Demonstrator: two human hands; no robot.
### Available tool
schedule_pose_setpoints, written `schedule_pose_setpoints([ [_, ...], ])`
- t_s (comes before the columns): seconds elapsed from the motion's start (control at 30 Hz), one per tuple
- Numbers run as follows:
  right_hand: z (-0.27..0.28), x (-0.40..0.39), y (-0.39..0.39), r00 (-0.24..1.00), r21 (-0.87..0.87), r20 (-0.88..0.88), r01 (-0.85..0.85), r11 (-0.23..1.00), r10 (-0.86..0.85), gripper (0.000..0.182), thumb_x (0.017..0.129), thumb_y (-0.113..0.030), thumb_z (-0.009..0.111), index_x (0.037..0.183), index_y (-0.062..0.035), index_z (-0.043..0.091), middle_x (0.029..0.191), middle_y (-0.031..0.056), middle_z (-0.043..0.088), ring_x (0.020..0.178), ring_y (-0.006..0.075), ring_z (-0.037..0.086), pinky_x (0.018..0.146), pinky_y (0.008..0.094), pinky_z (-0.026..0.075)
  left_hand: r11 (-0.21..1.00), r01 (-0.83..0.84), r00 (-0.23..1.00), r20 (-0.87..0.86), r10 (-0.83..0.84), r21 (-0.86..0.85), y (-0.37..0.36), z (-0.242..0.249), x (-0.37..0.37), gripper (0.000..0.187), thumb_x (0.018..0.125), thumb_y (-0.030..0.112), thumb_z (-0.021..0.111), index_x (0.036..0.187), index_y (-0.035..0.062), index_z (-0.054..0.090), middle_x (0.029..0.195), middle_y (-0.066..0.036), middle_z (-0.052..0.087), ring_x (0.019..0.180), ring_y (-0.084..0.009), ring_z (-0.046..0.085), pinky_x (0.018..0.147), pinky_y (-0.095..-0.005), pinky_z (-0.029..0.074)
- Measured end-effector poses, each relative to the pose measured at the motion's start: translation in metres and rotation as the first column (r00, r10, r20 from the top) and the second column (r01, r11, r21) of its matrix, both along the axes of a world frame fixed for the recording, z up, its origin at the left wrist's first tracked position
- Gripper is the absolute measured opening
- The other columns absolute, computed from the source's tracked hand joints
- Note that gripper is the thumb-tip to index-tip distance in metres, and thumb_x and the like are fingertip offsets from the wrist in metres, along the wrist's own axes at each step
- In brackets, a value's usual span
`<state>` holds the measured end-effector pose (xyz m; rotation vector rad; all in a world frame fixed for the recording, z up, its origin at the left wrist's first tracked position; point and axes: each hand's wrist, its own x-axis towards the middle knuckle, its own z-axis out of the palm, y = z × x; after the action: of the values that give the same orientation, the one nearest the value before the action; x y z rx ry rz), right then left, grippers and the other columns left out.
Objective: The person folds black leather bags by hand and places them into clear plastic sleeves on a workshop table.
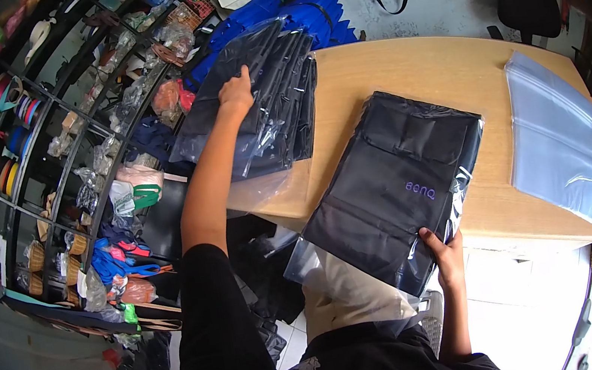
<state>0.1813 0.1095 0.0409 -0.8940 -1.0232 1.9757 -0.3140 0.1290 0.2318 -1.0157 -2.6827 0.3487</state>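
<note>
Shelves [44, 167] full of ribbon rolls and bagged bits run down the left side. Left hand [236, 91] lies flat, fingers spread, on top of a stack of bagged black bags [265, 98] hanging off the table's [401, 68] left edge. The black bag [393, 179] with purple lettering sits mid-table in its plastic sleeve, right hand [446, 255] pinching its near corner. Empty clear sleeves [554, 137] lie further right.

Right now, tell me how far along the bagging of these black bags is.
Done: a stack of bagged black bags lies at the table's far left corner, with the left hand resting on it. In hand: the right hand grips a black BenQ bag in its clear sleeve. Left: a pile of empty clear sleeves.
</note>
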Motion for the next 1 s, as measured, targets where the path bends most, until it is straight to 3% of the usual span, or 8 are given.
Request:
schedule_pose_setpoints([
  [0.13, -0.004, -0.001, 0.002, 1.0, 0.023, 0.021, -0.009, 1.0, 0.008, 0.048, 0.08, -0.008, 0.074, 0.121, 0.0027, 0.053, 0.102, 0.0102, 0.066, 0.086, 0.0166, 0.063, 0.081, 0.0285, 0.05, 0.99, 0.117, 0.993, 0.017, -0.119, 0.075, -0.015, 0.014, -0.014, 0.068, 0.081, 0.005, 0.06, 0.142, 0.02, 0.035, 0.109, -0.025, 0.065, 0.105, -0.0402, 0.063, 0.09, -0.048, 0.05],
  [0.17, -0.004, 0.0, 0.001, 1.0, 0.017, 0.02, -0.013, 1.0, 0.013, 0.049, 0.079, -0.008, 0.075, 0.122, 0.0028, 0.053, 0.102, 0.0104, 0.066, 0.087, 0.017, 0.063, 0.082, 0.0286, 0.05, 0.994, 0.1, 0.988, 0.115, -0.104, 0.047, -0.015, 0.017, -0.017, 0.073, 0.081, 0.019, 0.065, 0.145, 0.0236, 0.032, 0.122, -0.027, 0.058, 0.116, -0.0419, 0.057, 0.095, -0.0495, 0.047],
  [0.2, -0.004, 0.0, 0.0, 1.0, 0.014, 0.021, -0.016, 1.0, 0.016, 0.049, 0.079, -0.008, 0.075, 0.122, 0.0028, 0.053, 0.102, 0.0104, 0.066, 0.087, 0.017, 0.063, 0.082, 0.0286, 0.05, 0.994, 0.097, 0.988, 0.116, -0.101, 0.044, -0.016, 0.012, -0.013, 0.073, 0.081, 0.019, 0.065, 0.145, 0.0236, 0.032, 0.122, -0.027, 0.058, 0.116, -0.0419, 0.057, 0.095, -0.0495, 0.047],
  [0.3, -0.002, 0.0, 0.0, 1.0, 0.007, 0.03, -0.007, 1.0, 0.007, 0.049, 0.079, -0.009, 0.075, 0.122, 0.0031, 0.053, 0.102, 0.0107, 0.066, 0.089, 0.0176, 0.063, 0.084, 0.0294, 0.05, 0.998, 0.019, 0.975, 0.224, -0.006, -0.056, -0.008, -0.009, -0.001, 0.104, 0.069, 0.053, 0.071, 0.153, 0.0275, 0.015, 0.149, -0.022, 0.027, 0.133, -0.0474, 0.036, 0.104, -0.0534, 0.04],
  [0.57, -0.002, 0.0, -0.001, 1.0, 0.035, 0.018, -0.003, 0.999, 0.003, 0.045, 0.081, -0.012, 0.077, 0.118, 0.0029, 0.056, 0.103, 0.0094, 0.067, 0.089, 0.0152, 0.062, 0.084, 0.0276, 0.049, 0.995, 0.099, 0.966, 0.244, -0.09, -0.026, 0.0, -0.031, -0.01, 0.121, 0.063, 0.045, 0.082, 0.154, 0.0199, 0.007, 0.144, -0.03, 0.032, 0.127, -0.0494, 0.043, 0.104, -0.0509, 0.042],
  [0.77, -0.004, 0.001, 0.0, 1.0, 0.037, 0.023, -0.017, 0.999, 0.016, 0.045, 0.081, -0.012, 0.077, 0.117, 0.0025, 0.056, 0.102, 0.0088, 0.067, 0.088, 0.0148, 0.062, 0.084, 0.0272, 0.048, 0.984, 0.172, 0.977, 0.121, -0.177, 0.048, 0.01, -0.034, 0.001, 0.087, 0.075, 0.012, 0.064, 0.15, 0.0142, 0.021, 0.124, -0.031, 0.055, 0.112, -0.0442, 0.058, 0.099, -0.0477, 0.047],
  [0.93, -0.004, 0.0, 0.0, 1.0, 0.053, 0.02, -0.004, 0.999, 0.003, 0.045, 0.081, -0.013, 0.077, 0.117, 0.0026, 0.056, 0.102, 0.0079, 0.066, 0.088, 0.0139, 0.062, 0.083, 0.0269, 0.048, 0.979, 0.198, 0.96, 0.193, -0.205, 0.055, 0.008, -0.016, 0.011, 0.089, 0.075, 0.027, 0.069, 0.15, 0.013, 0.023, 0.127, -0.029, 0.055, 0.116, -0.0446, 0.056, 0.098, -0.0493, 0.046],
  [1.0, -0.006, 0.0, 0.0, 1.0, 0.053, -0.004, -0.016, 0.998, 0.016, 0.045, 0.081, -0.013, 0.077, 0.117, 0.0025, 0.056, 0.102, 0.0075, 0.066, 0.088, 0.0135, 0.062, 0.083, 0.0271, 0.049, 0.993, 0.052, 0.974, 0.213, -0.073, 0.102, 0.018, -0.027, 0.024, 0.1, 0.072, 0.041, 0.074, 0.152, 0.0133, 0.02, 0.135, -0.03, 0.048, 0.123, -0.0435, 0.051, 0.1, -0.0491, 0.044],
])
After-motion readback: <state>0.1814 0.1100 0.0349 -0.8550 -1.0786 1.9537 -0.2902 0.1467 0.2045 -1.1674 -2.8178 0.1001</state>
